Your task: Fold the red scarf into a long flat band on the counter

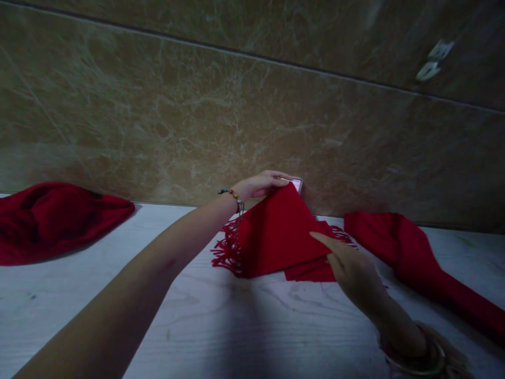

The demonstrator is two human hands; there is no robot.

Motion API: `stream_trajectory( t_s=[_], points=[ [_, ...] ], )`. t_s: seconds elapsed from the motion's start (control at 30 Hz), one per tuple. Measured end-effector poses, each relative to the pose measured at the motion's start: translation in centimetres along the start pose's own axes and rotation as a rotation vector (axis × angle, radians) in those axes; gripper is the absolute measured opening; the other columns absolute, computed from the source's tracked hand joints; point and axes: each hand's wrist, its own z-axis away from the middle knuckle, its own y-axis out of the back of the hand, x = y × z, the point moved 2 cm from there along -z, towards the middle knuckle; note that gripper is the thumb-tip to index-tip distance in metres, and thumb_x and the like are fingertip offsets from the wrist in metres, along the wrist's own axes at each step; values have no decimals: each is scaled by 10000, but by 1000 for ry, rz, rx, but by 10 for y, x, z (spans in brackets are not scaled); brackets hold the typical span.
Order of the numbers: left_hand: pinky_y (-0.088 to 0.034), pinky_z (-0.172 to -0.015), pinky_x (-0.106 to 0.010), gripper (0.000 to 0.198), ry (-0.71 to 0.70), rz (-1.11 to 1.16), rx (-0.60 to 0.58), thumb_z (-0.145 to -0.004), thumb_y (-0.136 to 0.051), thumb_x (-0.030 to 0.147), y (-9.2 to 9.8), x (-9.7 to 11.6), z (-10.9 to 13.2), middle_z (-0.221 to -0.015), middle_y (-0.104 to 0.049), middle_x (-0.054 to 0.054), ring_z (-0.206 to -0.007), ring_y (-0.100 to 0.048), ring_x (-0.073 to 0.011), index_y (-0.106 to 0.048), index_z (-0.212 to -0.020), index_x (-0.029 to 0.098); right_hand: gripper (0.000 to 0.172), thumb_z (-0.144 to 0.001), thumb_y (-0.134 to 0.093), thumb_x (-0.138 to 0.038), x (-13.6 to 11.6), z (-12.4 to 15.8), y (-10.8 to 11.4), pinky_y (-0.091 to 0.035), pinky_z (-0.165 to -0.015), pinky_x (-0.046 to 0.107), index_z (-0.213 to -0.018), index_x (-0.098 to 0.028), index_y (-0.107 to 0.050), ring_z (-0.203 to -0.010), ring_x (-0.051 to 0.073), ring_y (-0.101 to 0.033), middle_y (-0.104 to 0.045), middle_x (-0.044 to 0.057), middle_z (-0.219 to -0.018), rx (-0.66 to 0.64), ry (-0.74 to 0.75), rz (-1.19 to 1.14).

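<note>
fringed red scarf (272,237), partly folded over itself on the tabletop (189,326), between the hands; long axis left to right, raised corner pointing toward the marbled wall (221,121). the left hand (262,182), nearer that corner, has its grip pinched on it; the right hand (351,263) touches the right side, its grip indeterminable. a phone (298,184) stands just behind.

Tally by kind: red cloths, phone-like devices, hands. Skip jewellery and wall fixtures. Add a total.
Red cloths: 3 (fringed cloth, left cloth, right cloth)
Phone-like device: 1, partly hidden
Hands: 2 (left hand, right hand)
Total: 6
</note>
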Motion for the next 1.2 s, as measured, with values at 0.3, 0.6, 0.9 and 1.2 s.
stream_trajectory(
  t_s=[0.3,0.6,0.9,1.2],
  points=[
    [-450,-797,-268,362,-61,-648,-96,-871,-426,109,-110,-23,-92,-1092,-589,-150,-891,-578,-135,-433,-1227,46,406,-779,-327,-147,108,87,-10,-549,-746,327,-1082,-211,-589,-906,194,-641,-682,50,-982,-26,-424,-184],
    [-274,-1018,-343,431,-273,-1281,-198,-843,-526,295,-103,-91,-4,-1345,-375,-162,-1231,-353,-240,-477,-1231,115,445,-788,-379,-110,112,116,-44,-457,-922,418,-1191,-240,-520,-1148,222,-487,-499,87,-1262,-126,-254,-1],
    [-264,-1022,-374,596,-142,-1524,-361,-817,-539,407,-109,-94,69,-1401,-327,-150,-1296,-266,-272,-366,-1331,159,371,-816,-393,-92,110,98,-43,-430,-963,428,-1115,-193,-587,-1193,227,-450,-579,89,-1193,-283,-54,51],
    [-290,-1015,-383,518,-245,-1592,-367,-837,-466,83,-107,-107,64,-1382,-362,-151,-1285,-302,-254,-342,-1337,133,444,-823,-325,-44,113,104,-50,-405,-993,424,-1201,-181,-513,-1237,194,-399,-535,95,-1257,-310,-97,-37]
  ],
)
